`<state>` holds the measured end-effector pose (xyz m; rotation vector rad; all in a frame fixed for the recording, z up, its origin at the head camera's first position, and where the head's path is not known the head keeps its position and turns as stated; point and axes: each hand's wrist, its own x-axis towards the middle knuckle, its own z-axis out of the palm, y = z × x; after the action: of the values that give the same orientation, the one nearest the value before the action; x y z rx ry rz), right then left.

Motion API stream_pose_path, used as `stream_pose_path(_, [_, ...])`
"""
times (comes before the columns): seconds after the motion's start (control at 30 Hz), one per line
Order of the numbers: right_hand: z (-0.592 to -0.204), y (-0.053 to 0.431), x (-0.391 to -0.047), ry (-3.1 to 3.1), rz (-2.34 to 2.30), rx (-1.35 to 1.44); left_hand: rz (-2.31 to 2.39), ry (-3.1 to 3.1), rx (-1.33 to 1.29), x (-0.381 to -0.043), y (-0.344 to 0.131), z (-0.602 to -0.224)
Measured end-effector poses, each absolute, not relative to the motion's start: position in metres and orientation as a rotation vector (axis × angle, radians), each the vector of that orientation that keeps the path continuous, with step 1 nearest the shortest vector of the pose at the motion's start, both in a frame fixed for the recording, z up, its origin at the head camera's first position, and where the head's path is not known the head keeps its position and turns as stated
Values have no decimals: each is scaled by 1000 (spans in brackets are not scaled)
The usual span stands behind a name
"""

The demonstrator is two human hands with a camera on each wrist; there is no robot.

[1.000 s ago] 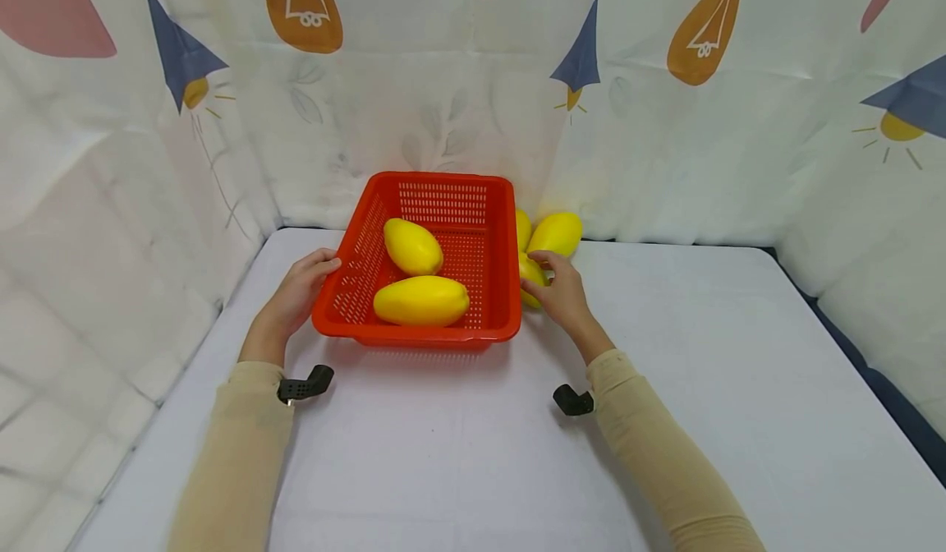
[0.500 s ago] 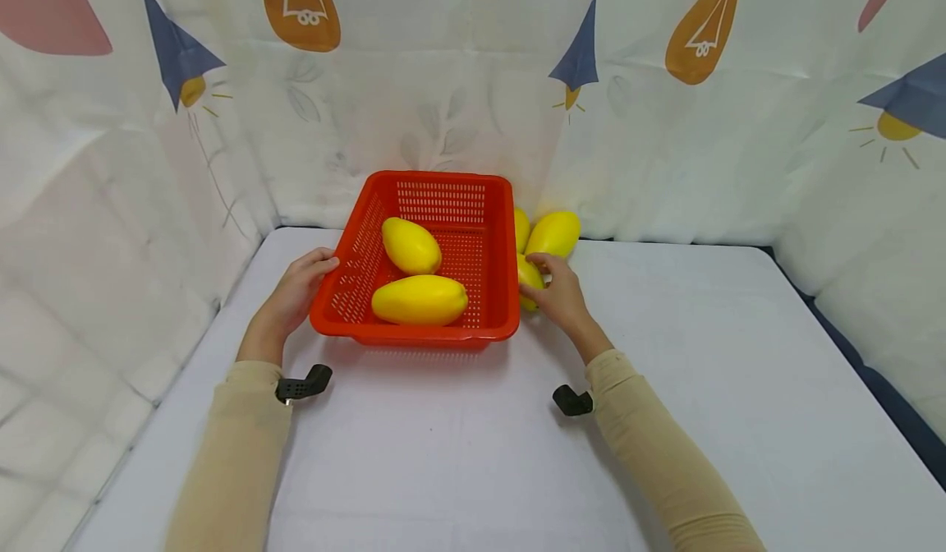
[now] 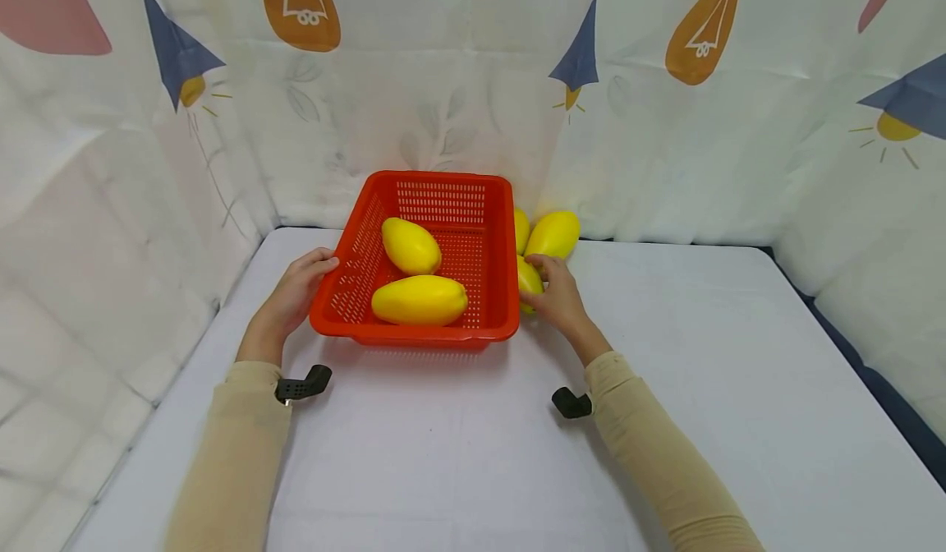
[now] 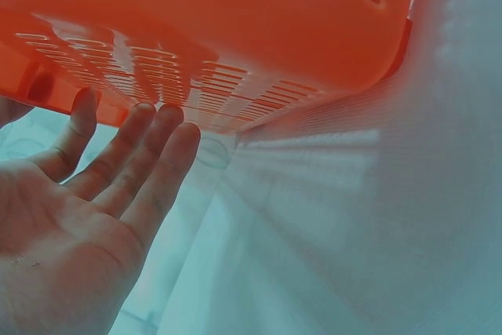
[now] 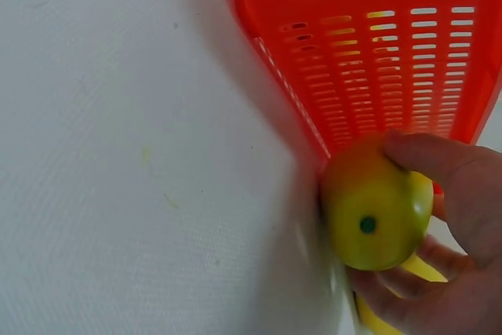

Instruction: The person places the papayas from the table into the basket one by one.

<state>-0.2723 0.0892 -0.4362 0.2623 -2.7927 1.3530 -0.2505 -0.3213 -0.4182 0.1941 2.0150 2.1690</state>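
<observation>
A red plastic basket with slotted walls stands on the white table. Two smooth yellow mango-like fruits lie inside it. At its left rim my left hand holds on, thumb over the rim. In the left wrist view the fingers reach along the outer wall. My right hand is curled round another mango-like fruit outside the basket's right wall. That fruit has a green spot at its near end, and the thumb lies on top. It sits close against the wall.
More yellow fruit lies behind my right hand, partly hidden by the basket. A patterned cloth hangs along the table's back and both sides. The white tabletop stretches toward me and to the right.
My right hand has closed in on the near fruit, which has shifted slightly toward me. My left hand and the basket hold their places.
</observation>
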Motion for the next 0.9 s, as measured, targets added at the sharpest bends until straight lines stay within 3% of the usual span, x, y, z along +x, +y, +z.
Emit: stream_pose_path(0.9, [-436,90,-266,-2887,1314,368,2155,2028,181,-249,-321,-418])
